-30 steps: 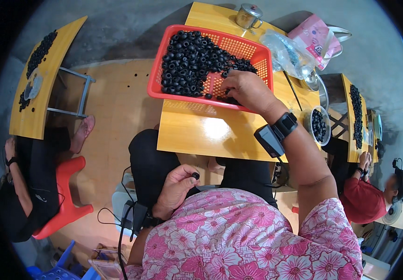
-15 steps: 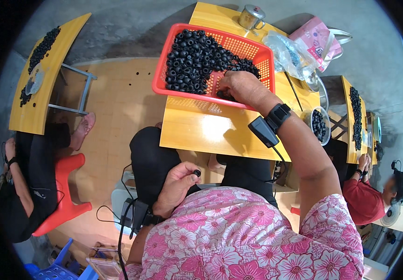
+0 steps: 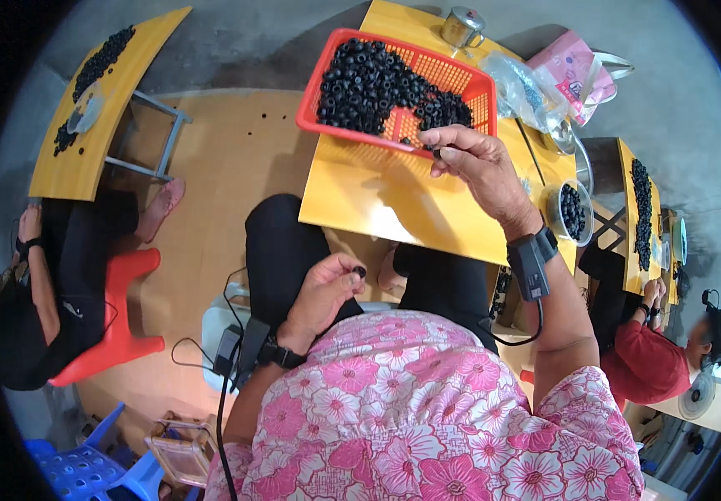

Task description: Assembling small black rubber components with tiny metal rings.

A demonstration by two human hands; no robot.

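Note:
Between the thumb and fingers of my left hand [image 3: 324, 294] is a small black ring-like part [image 3: 360, 271], held low above my lap. My right hand [image 3: 479, 167] pinches another small dark part [image 3: 437, 154] just in front of the basket's near rim. The red plastic basket [image 3: 352, 132] stands on the yellow table [image 3: 415, 204]. Inside lies a heap of small black hollow parts [image 3: 369, 79], thinner near the middle, where the red bottom shows. To the right of my right hand, a clear round tub [image 3: 554, 209] holds more black parts [image 3: 573, 213].
A metal mug [image 3: 462, 28], clear plastic bags [image 3: 515, 83] and a pink bag [image 3: 573, 71] are at the table's far right. Two people sit at other yellow tables [image 3: 76, 167] on either side. A blue plastic chair [image 3: 76, 468] is at lower left.
My right hand has come out of the basket toward me, now pinching a small dark part. My left hand has stayed near my lap with its black part. The whole view has shifted slightly.

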